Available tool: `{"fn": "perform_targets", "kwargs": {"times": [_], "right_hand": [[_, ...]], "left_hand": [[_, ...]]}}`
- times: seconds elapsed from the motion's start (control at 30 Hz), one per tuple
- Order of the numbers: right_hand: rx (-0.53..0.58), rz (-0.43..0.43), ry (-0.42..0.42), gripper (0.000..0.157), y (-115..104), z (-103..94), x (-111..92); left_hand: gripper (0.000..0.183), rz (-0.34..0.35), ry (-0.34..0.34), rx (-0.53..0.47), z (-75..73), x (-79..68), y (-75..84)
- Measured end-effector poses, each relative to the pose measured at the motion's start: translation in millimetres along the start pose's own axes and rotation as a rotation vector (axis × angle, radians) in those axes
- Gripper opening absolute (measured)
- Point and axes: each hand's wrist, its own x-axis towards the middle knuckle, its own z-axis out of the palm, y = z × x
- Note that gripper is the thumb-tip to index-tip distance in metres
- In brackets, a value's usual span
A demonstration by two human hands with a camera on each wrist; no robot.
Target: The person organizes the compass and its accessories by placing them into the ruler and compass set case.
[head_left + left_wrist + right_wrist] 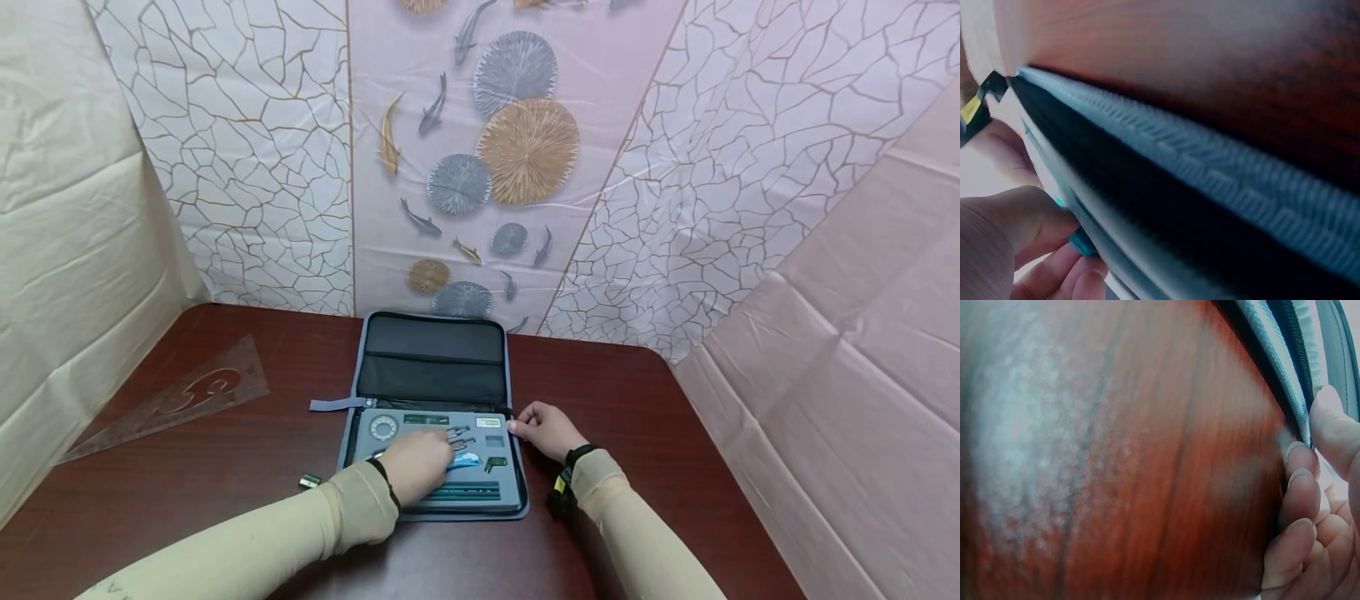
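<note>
A blue-grey zip case [517, 504] lies unfolded on the table, its dark lid [431, 379] raised at the back. Its grey tray [513, 450] holds green pencils [465, 492], metal compass parts [461, 437], a blue piece [467, 460], an eraser [488, 422], a round dial [382, 428] and a green sharpener-like piece [496, 463]. My left hand [420, 465] reaches over the tray's middle, thumb and fingers pinching a small teal piece [1084, 242] whose kind is mostly hidden. With thumb inside and fingers outside, my right hand [547, 429] grips the case's right edge [1279, 369].
On the table's left lies a clear set square [187, 387]. A small dark green sharpener-like thing [308, 481] sits left of the case. A strap [333, 405] sticks out from the case's left side. Patterned cloth [450, 250] hangs behind the table, with plain cloth at both sides.
</note>
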Motion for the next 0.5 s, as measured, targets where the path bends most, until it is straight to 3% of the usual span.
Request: {"fn": "perform_targets", "kwargs": {"times": [0.13, 0.33, 0.5], "right_hand": [[0.002, -0.005, -0.001, 0.027, -0.1, 0.4, 0.1], [0.001, 0.007, -0.006, 0.028, 1.1, -0.2, 1.0], [-0.002, 0.009, -0.007, 0.028, 2.6, 0.0, 2.3]], "left_hand": [[0.010, 0.035, 0.017, 0.129, 1.8, -2.1, 5.3], [0.009, 0.085, -0.020, 0.241, -0.3, -7.5, 12.8], [0.018, 0.095, -0.011, 0.341, 2.3, -14.9, 18.2]]}}
